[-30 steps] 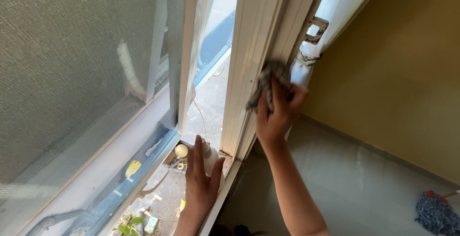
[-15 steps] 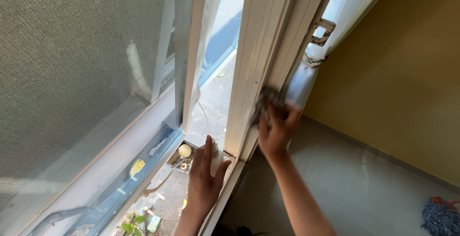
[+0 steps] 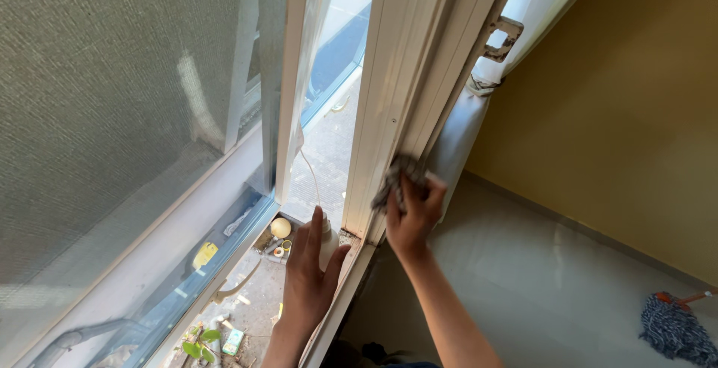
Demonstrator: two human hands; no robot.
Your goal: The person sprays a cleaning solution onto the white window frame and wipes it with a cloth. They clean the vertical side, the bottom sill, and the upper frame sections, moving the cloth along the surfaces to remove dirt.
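From the head view, your right hand [image 3: 410, 215] had its fingers [image 3: 432, 187] closed on a grey cloth [image 3: 392, 177], pressing it against the white window frame [image 3: 389, 91] low down near the sill. Your left hand [image 3: 310, 278] was wrapped around a white bottle [image 3: 327, 239] standing on the sill, though how tightly it gripped was hard to tell. A blue mop [image 3: 673, 329] lay on the floor [image 3: 538, 286] well apart to your right.

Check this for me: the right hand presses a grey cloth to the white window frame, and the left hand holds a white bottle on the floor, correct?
Not quite. The left hand holds the white bottle on the window sill, not the floor. The right hand does press the grey cloth to the window frame, as the head view shows.
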